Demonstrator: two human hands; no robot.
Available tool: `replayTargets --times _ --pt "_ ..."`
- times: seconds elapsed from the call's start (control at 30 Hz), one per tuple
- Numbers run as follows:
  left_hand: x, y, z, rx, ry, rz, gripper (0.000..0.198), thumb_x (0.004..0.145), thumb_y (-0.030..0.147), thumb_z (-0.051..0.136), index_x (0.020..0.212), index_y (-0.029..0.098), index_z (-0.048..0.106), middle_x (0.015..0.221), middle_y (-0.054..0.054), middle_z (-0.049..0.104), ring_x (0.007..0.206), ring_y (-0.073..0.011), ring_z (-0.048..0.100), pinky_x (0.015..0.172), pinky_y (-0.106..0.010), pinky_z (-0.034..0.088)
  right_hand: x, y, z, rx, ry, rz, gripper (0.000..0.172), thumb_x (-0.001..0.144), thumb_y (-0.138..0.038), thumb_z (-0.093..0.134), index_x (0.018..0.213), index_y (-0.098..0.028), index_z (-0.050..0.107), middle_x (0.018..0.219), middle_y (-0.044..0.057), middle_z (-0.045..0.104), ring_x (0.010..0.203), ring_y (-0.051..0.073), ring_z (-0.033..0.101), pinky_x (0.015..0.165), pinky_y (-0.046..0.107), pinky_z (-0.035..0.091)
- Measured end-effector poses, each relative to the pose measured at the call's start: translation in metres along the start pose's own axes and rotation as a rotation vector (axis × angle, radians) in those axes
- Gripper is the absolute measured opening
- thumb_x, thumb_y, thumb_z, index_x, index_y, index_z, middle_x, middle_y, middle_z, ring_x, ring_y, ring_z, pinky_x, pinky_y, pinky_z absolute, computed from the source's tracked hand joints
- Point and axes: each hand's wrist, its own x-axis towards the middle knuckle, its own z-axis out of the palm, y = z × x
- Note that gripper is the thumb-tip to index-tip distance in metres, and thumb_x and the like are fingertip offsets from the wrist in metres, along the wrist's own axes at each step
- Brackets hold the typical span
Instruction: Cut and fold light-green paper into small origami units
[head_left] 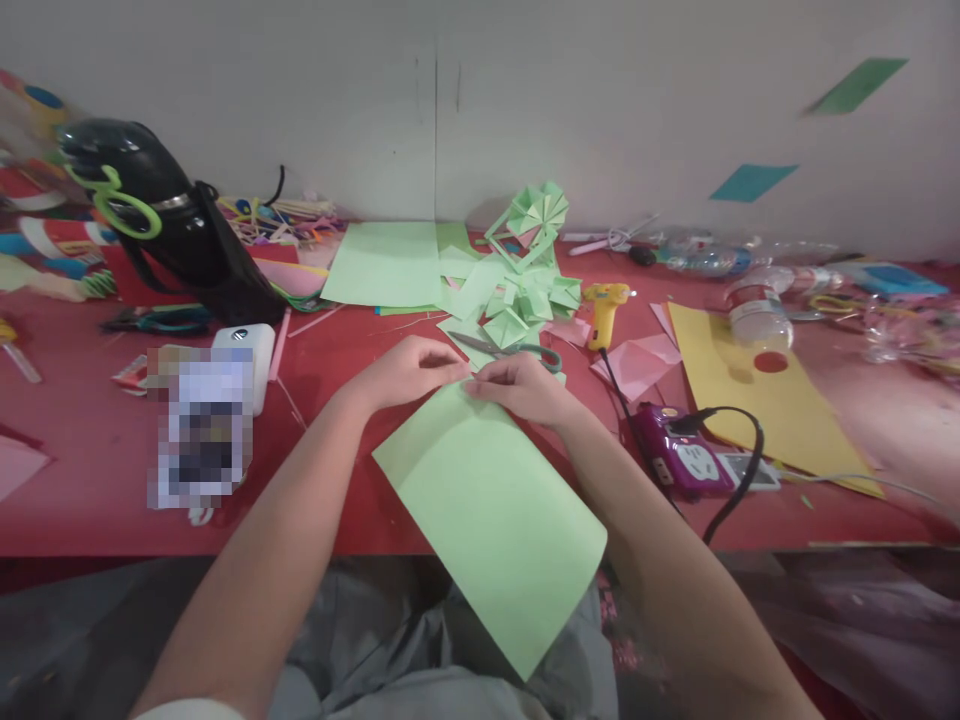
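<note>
So the left hand and right hand both had the pale green sheet pinched at its far corner, near end poking past the red table, and it looked super light, bendy and crease-prone, so edges seemed the safest grip.

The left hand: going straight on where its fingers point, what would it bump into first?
Probably the right hand, just ahead at the edge of the held green sheet; whether they touch is unclear.
</note>
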Motion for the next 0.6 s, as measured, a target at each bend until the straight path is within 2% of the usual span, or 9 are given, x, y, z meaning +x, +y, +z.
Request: replayTargets --times 0.1,0.23,0.37,0.47,0.6 --pt "0.002 -0.002 0.004 0.007 -0.025 0.011 0.025 0.082 0.045 0.067 0.080 0.022 0.075 0.083 -0.005 0.075 0.077 -0.0191 0.068 0.069 -0.029 0.053 0.001 -0.001 0.005 -0.067 -0.050 -0.021 0.036 0.079 -0.049 0.069 0.064 -0.017 0.067 0.051 -0.005 0.041 0.048 0.006 0.027 0.044 0.024 0.020" --pt "0.003 -0.005 0.007 0.058 0.046 0.001 0.017 0.079 0.036 0.068 0.074 0.021 0.074 0.076 -0.004 0.074 0.071 -0.0186 0.067 0.063 -0.028 0.050 0.002 -0.003 0.009 -0.098 -0.017 0.010 0.041 0.077 -0.053 0.070 0.059 -0.017 0.062 0.049 -0.006 0.034 0.047 0.006 0.023 0.044 0.024 0.016" --pt "0.005 -0.008 -0.003 0.175 0.233 0.015 0.013 0.078 0.029 0.065 0.072 0.021 0.074 0.077 -0.004 0.075 0.072 -0.0189 0.067 0.064 -0.028 0.050 0.001 -0.004 0.007 -0.049 0.001 0.023 0.042 0.078 -0.056 0.069 0.060 -0.018 0.063 0.050 -0.004 0.044 0.047 0.007 0.032 0.044 0.024 0.023" --pt "0.004 -0.016 -0.020 0.242 0.409 0.013 0.015 0.079 0.031 0.065 0.072 0.022 0.074 0.076 -0.004 0.075 0.070 -0.0191 0.066 0.066 -0.029 0.050 0.000 -0.002 0.002 -0.016 -0.006 0.024 0.037 0.079 -0.053 0.069 0.066 -0.018 0.067 0.056 -0.002 0.055 0.049 0.010 0.043 0.047 0.025 0.032" --pt "-0.002 -0.029 -0.045 0.254 0.564 -0.034 0.014 0.077 0.033 0.069 0.070 0.022 0.074 0.070 -0.005 0.073 0.062 -0.0191 0.062 0.059 -0.029 0.045 -0.004 -0.002 -0.007 -0.027 -0.018 0.028 0.031 0.079 -0.047 0.069 0.068 -0.018 0.069 0.059 0.000 0.060 0.052 0.012 0.050 0.049 0.025 0.037"
